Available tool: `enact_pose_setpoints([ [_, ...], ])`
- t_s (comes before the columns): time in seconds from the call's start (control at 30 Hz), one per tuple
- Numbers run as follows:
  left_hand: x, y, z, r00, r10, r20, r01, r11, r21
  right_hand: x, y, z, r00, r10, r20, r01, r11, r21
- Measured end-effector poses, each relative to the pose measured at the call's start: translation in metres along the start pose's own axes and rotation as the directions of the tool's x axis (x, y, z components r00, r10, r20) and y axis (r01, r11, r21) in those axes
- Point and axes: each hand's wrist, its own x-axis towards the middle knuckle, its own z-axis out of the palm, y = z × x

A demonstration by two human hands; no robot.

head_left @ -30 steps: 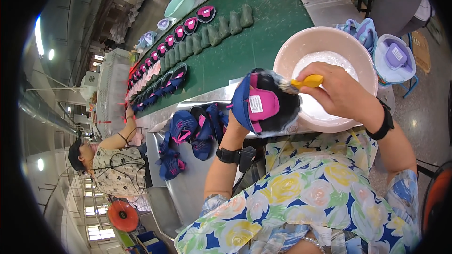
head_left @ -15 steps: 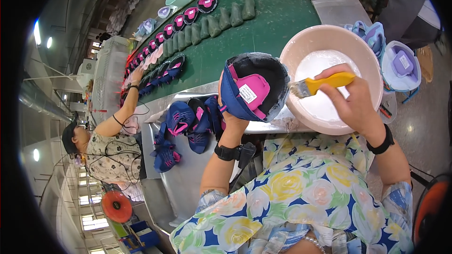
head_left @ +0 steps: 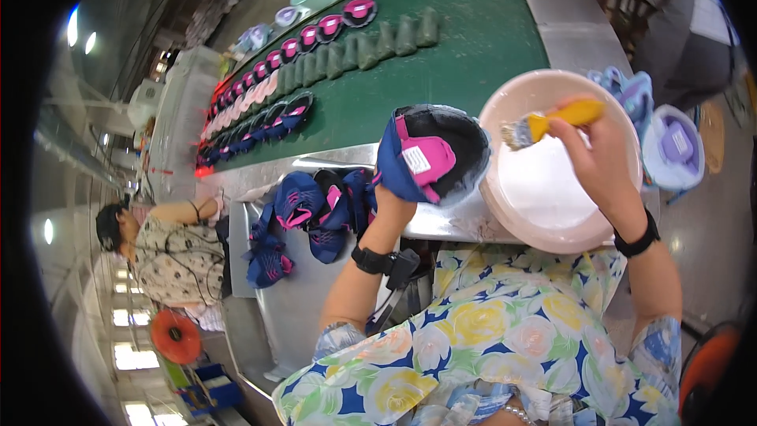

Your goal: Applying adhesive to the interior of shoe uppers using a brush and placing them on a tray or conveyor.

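Note:
My left hand (head_left: 392,207) holds up a blue and pink shoe upper (head_left: 430,154) with its dark underside turned toward the camera. My right hand (head_left: 601,159) grips a yellow-handled brush (head_left: 552,121), its bristles hovering over a large pink basin (head_left: 512,213) of white glue just right of the shoe. The brush is a short gap away from the shoe.
A green conveyor belt (head_left: 465,39) carries rows of pink and blue shoe parts (head_left: 268,114) and green pieces (head_left: 371,46). More blue uppers (head_left: 303,217) lie on the metal bench (head_left: 296,308). Another person (head_left: 169,248) sits at left. Lilac containers (head_left: 674,150) stand at right.
My right hand has drawn the brush away from the shoe and out over the basin. My left hand has tilted the shoe so its underside faces up.

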Motion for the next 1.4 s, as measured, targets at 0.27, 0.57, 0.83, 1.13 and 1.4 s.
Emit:
enact_pose_setpoints([
  [0.27, 0.081, -0.098, -0.088, 0.823, -0.562, -0.080, 0.372, 0.640, -0.673, -0.015, -0.012, -0.007, 0.942, 0.317, 0.110, -0.334, 0.912, 0.239],
  [0.57, 0.180, -0.215, -0.202, 0.626, -0.646, -0.436, 0.337, 0.729, -0.596, -0.016, -0.008, 0.012, 0.868, 0.455, 0.198, -0.483, 0.866, 0.126],
  [0.83, 0.100, -0.084, -0.237, 0.857, -0.506, 0.096, 0.491, 0.859, 0.145, -0.026, 0.039, -0.016, 0.755, 0.629, 0.185, -0.652, 0.748, 0.121],
  [1.13, -0.058, -0.031, -0.177, 0.966, -0.229, 0.123, 0.019, 0.534, 0.845, -0.006, 0.035, 0.020, 0.785, 0.532, 0.318, -0.598, 0.785, 0.164],
  [1.4, -0.013, 0.045, -0.179, 0.960, -0.205, -0.191, 0.051, 0.798, -0.601, -0.009, 0.035, 0.030, 0.858, 0.447, 0.252, -0.493, 0.854, 0.164],
])
